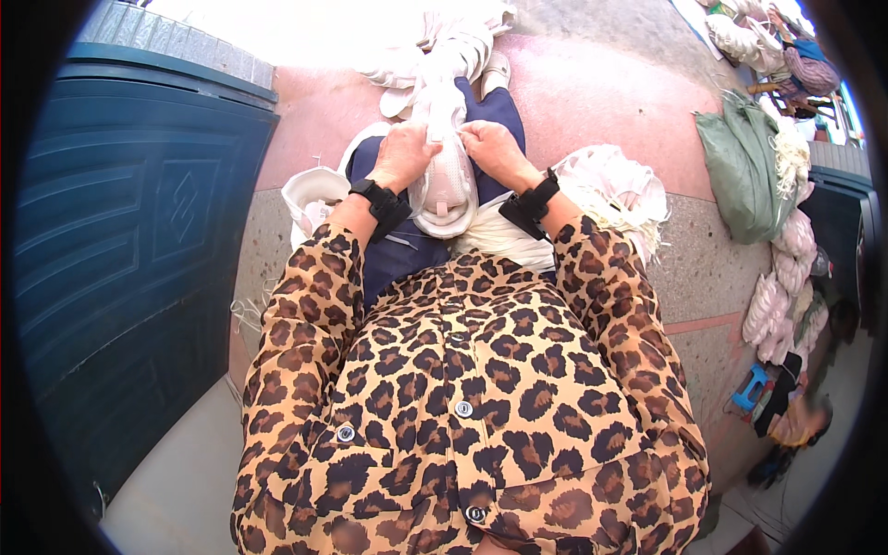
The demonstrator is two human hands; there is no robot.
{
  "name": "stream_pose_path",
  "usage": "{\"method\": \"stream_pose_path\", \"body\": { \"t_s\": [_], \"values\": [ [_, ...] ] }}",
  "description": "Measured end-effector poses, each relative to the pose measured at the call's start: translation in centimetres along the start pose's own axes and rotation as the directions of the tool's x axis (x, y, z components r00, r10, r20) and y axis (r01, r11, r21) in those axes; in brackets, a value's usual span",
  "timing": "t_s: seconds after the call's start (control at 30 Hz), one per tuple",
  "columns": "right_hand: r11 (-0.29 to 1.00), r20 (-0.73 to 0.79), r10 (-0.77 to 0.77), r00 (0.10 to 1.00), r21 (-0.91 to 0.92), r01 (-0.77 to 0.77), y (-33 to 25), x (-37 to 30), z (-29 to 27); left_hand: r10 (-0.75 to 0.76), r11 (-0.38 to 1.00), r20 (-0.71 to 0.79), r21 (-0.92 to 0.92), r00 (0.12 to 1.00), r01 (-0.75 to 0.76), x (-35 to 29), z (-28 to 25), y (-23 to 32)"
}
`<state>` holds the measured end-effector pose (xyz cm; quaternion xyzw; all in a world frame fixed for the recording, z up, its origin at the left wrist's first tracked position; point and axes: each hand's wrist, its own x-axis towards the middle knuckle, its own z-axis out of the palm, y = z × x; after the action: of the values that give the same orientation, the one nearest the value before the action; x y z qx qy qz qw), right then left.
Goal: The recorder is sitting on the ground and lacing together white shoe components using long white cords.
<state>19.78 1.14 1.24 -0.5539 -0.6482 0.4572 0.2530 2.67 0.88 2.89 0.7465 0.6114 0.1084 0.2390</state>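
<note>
A white shoe (447,190) lies lengthwise between my knees, its heel end toward me. Along its left side, my left hand (404,157) is closed with the thumb and fingers pressed at the shoe's edge. My right hand (499,154) is pinched at the opposite edge, thumb and forefinger together; anything thin between them is too small to make out. Beyond my hands, a bunch of white shoes or shoe parts (458,42) stretches away from me. A bundle of white laces (518,231) rests by my lap, below my right wrist.
To my left stand a white container (313,188) and a blue metal door (129,250). A pile of white laces (615,194) sits on the right. Farther right are a green sack (745,171), pinkish bundles (775,301), a blue stool (750,387) and another person (803,421).
</note>
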Motion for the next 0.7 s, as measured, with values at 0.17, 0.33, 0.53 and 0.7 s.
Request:
{"method": "stream_pose_path", "body": {
  "t_s": [0.17, 0.33, 0.53, 0.7],
  "values": [
    [0.988, -0.063, -0.051, 0.997, -0.151, 0.041, -0.2, 0.0, 0.9, -0.001, 0.997, 0.004, 0.074, 1.000, 0.001, 0.3, 0.2, 0.8],
    [0.962, -0.064, -0.105, 0.992, -0.261, 0.085, -0.4, -0.1, 1.0, -0.010, 0.999, -0.016, 0.030, 1.000, 0.010, 0.4, 0.3, 0.7],
    [0.930, -0.100, -0.193, 0.976, -0.335, 0.150, -0.7, -0.1, 1.3, -0.045, 0.997, -0.045, -0.057, 0.998, 0.043, 0.4, 0.8, 0.2],
    [0.913, -0.081, -0.216, 0.973, -0.369, 0.172, -0.9, 0.0, 1.2, -0.055, 0.992, -0.057, -0.121, 0.997, 0.048, 0.4, 0.8, 0.0]
  ]
}}
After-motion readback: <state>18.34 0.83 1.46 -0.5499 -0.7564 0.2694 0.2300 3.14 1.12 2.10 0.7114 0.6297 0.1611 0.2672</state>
